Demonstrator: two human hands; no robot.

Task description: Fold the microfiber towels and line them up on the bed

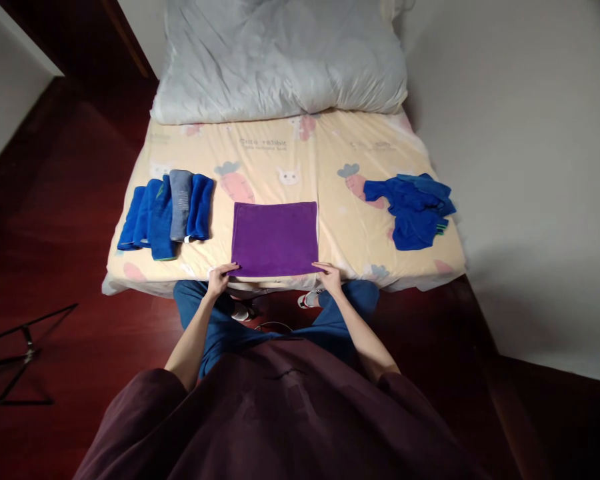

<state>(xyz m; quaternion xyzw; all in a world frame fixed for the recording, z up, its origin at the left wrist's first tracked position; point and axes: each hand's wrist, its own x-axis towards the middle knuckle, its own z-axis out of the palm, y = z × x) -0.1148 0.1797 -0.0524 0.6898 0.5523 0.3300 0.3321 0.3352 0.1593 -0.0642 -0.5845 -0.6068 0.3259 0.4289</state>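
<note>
A purple towel (275, 239) lies flat as a neat rectangle near the front edge of the bed. My left hand (220, 278) pinches its near left corner between thumb and fingers. At the near right corner, my right hand (329, 276) grips the cloth in the same way. To the left, several rolled towels lie side by side, most of them blue, like the blue rolled towel (161, 217), and one grey rolled towel (181, 203). A crumpled pile of blue cloths (415, 212) sits to the right, apart from my hands.
The bed (290, 153) has a yellow sheet with carrot and rabbit prints. A thick grey-white quilt (285, 60) is heaped at the far end. A wall (520, 167) stands close on the right. Black stand legs (27, 343) rest on the dark red floor at left.
</note>
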